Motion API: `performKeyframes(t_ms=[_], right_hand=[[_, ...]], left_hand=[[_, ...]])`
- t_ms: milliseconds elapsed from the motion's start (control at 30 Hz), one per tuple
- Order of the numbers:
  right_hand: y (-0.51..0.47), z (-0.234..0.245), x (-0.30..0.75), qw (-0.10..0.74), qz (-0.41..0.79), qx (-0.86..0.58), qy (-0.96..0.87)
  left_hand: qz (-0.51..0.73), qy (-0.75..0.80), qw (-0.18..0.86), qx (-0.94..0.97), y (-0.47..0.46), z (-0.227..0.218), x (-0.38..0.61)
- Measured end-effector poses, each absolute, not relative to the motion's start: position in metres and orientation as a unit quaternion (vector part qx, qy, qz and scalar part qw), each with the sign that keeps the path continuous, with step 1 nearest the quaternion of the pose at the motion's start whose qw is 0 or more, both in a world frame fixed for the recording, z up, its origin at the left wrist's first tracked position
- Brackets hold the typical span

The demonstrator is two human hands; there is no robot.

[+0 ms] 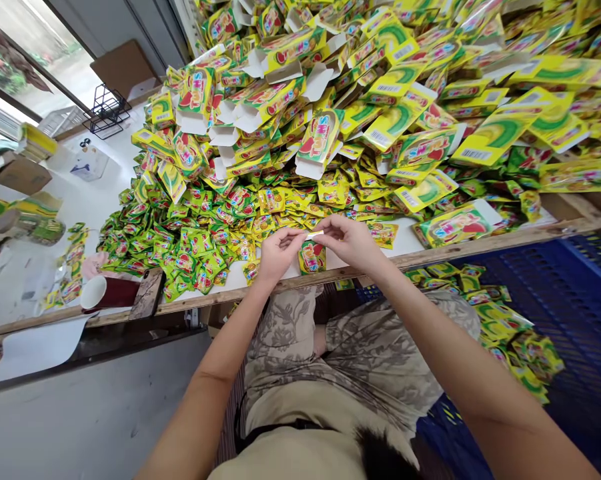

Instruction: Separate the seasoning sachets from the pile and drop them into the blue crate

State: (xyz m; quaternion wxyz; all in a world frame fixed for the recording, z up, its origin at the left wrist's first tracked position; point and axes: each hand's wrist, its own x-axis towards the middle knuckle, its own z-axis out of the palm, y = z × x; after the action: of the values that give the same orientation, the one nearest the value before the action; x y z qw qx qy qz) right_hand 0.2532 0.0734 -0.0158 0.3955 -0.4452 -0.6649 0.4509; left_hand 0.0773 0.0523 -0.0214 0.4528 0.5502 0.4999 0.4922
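At the front edge of the table, a small yellow-green fruit-print box (312,259) hangs upright between my hands, with a white flap at its top. My left hand (281,252) is closed, its thumb and fingertips pinching the left side of that flap. From the right, my right hand (347,243) pinches the same top edge, fingers closed. Whether anything is inside the box cannot be seen. Just behind and left of my hands lies a heap of green sachets (197,260), with yellow sachets (280,200) beside it.
A large pile of printed boxes (320,140), several with open white flaps, covers the table's back. A dark red cup (113,292) lies by a phone-like slab (147,293) at left. A blue crate (570,320) holding filled-looking boxes stands low at right. A wooden rim (430,257) edges the table.
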Motion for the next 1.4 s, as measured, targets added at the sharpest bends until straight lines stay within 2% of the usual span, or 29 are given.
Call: performKeyframes(t_ms=[200,400,633,833,1200,1400], right_hand=[[0.081,-0.017,0.260,0.397,0.575,-0.425,-0.575],[0.074,-0.024,0.272,0.394,0.591,-0.368,-0.600],[0.063,-0.029,0.270,0.429,0.486,-0.375,-0.663],[0.059,-0.022,0.271,0.408,0.386,-0.373,-0.739],[0.063,-0.024,0.270,0.388,0.314,-0.320,-0.805],[0.039,0.009,0.296,0.458,0.308,-0.395,-0.734]], left_hand=[[0.475,0.474,0.482,0.563,0.053,-0.018,0.075],[0.469,0.441,0.513,0.568,0.043,-0.026,0.068],[0.525,0.432,0.448,0.580,0.040,-0.035,0.073],[0.490,0.419,0.424,0.636,0.039,-0.039,0.065],[0.479,0.431,0.396,0.655,0.039,-0.040,0.068],[0.467,0.471,0.367,0.652,0.024,-0.023,0.057]])
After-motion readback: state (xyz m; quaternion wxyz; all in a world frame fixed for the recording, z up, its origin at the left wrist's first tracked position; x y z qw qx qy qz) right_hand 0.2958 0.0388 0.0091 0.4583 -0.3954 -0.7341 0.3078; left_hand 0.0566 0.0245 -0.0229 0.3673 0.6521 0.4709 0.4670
